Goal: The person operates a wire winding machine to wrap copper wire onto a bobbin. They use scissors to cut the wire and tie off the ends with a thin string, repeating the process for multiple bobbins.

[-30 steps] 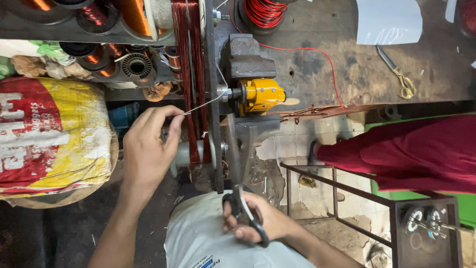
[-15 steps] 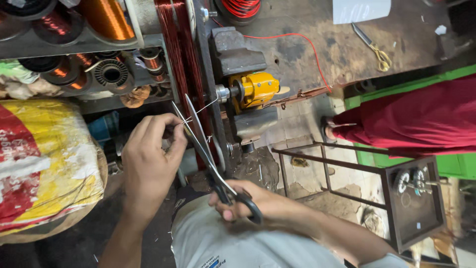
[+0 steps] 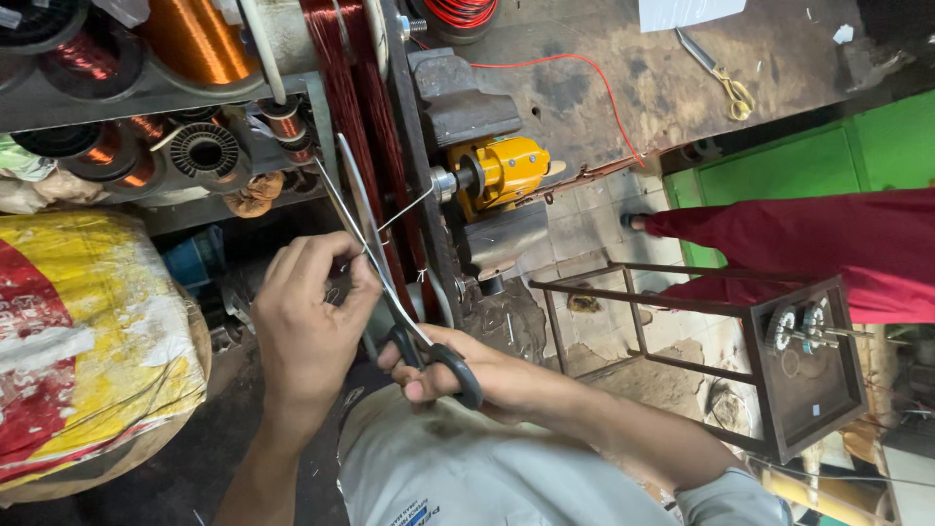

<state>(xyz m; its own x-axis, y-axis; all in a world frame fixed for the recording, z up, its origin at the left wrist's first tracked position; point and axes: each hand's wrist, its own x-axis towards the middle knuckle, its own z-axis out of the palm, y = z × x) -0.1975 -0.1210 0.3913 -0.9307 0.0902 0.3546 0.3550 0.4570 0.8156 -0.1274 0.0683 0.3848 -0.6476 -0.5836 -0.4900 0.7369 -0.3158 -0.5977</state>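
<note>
My left hand (image 3: 310,321) pinches a thin white string (image 3: 407,207) that runs up to the shaft of a yellow winding machine (image 3: 502,170). My right hand (image 3: 477,375) grips black-handled scissors (image 3: 390,282). The scissors' long blades are parted and point up toward the string, close to my left fingers. A band of dark red copper wire (image 3: 343,93) stretches over the metal frame (image 3: 414,166) beside the blades. My grey shirt (image 3: 487,477) fills the bottom of the view.
Spools of copper wire (image 3: 195,39) sit on a shelf at the upper left. A yellow and red sack (image 3: 88,341) lies at left. Yellow-handled scissors (image 3: 721,73) rest on the workbench (image 3: 604,58). Another person's red-clad leg (image 3: 828,244) and a metal stand (image 3: 779,360) are at right.
My right hand has raised the scissors from near my lap up to the string, with the blades parted. My left hand keeps its pinch on the string. The view has shifted left.
</note>
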